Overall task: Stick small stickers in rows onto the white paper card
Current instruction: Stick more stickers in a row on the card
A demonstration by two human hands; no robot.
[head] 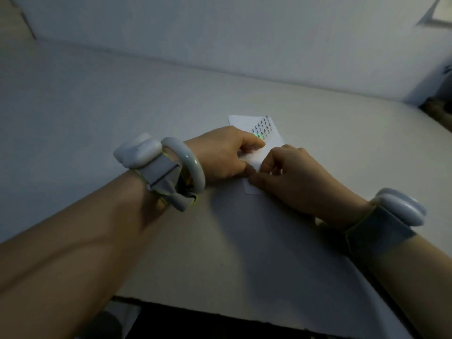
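Observation:
A white paper card [265, 127] lies on the table past my hands, with rows of small dark stickers [263, 126] on its right part. A second white sheet [254, 163] lies nearer, partly over the card and under both hands. My left hand [220, 155] lies on its side with its fingers curled, thumb and forefinger pinching the near sheet's far edge beside the sticker rows. My right hand [288, 177] has its fingers curled, and its thumb and fingertips pinch the near sheet's middle. I cannot see whether a sticker is between them.
The white table [122, 106] stretches left and back to a pale wall [220, 28]. Its front edge [220, 314] drops to a dark floor. Both wrists carry white devices on grey straps, and the left one also wears a white bangle [193, 165]. The light is dim.

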